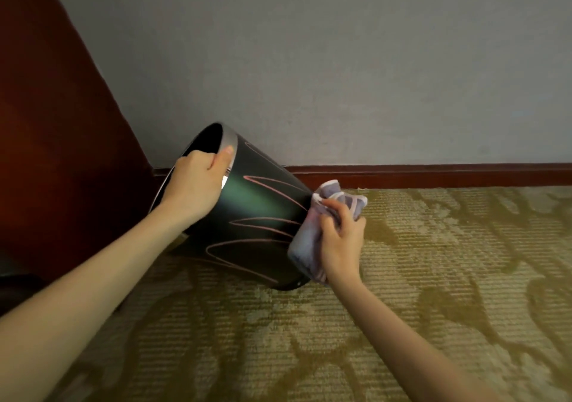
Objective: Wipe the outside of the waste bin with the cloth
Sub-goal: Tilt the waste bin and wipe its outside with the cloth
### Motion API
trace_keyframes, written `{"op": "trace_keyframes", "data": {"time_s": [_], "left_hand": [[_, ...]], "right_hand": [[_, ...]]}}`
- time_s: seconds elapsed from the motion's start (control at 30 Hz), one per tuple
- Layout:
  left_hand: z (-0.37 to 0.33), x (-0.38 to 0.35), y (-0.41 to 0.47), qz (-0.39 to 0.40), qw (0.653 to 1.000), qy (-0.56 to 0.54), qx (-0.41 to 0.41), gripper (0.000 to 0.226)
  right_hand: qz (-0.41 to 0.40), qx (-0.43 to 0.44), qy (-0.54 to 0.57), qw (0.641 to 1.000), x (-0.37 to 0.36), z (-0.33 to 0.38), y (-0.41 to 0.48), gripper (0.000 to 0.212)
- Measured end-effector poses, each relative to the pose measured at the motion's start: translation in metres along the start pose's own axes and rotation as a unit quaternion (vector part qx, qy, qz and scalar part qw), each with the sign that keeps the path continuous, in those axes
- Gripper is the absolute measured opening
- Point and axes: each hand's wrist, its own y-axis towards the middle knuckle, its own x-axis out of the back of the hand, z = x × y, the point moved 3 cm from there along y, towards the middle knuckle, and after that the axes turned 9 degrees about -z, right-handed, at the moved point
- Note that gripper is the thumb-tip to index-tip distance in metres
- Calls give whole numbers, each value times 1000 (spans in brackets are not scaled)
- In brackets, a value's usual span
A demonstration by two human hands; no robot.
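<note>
Left hand [195,182] curls fingers over rim of tilted bin [260,213], centre frame, base edge on carpet [433,278]. Right hand [340,240] bunches cloth [312,237] against bin's base end. Risk: hard wiping shoves bin, rim slips free.

Base of waste bin [257,203] hidden behind cloth [305,247]; fingers of left hand [195,182] hidden inside it.

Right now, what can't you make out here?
Head view only:
- bin far side and base: turned away, base behind the cloth.
- bin inside: too dark.
- fingers of the left hand: hooked over the rim, hidden inside.
- cloth under right hand: palm covers it.
- dark shape, lower left: cut off by the edge.
</note>
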Motion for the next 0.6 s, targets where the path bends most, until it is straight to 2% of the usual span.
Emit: {"op": "trace_keyframes", "data": {"time_s": [0.1, 0.2, 0.33, 0.43, 0.53, 0.6], "left_hand": [[-2, -2, 6, 5, 1000, 9, -7, 59], [-2, -4, 11, 9, 999, 14, -29, 58], [11, 0, 18, 16, 999, 10, -32, 57], [23, 6, 16, 16, 999, -3, -50, 55], [30, 8, 13, 14, 998, -12, -53, 54], [33, 8, 14, 2, 999, -10, -47, 54]], "right_hand": [[-23, 59, -56, 996, -18, -1, -20, 28], [-41, 68, -77, 994, -25, -1, -13, 30], [-17, 118, -154, 981, -29, 10, 21, 30], [37, 74, -171, 982, -39, 9, 60, 29], [91, 38, -174, 980, -51, 8, 85, 52], [100, 20, -167, 981, -59, 5, 91, 54]]}}
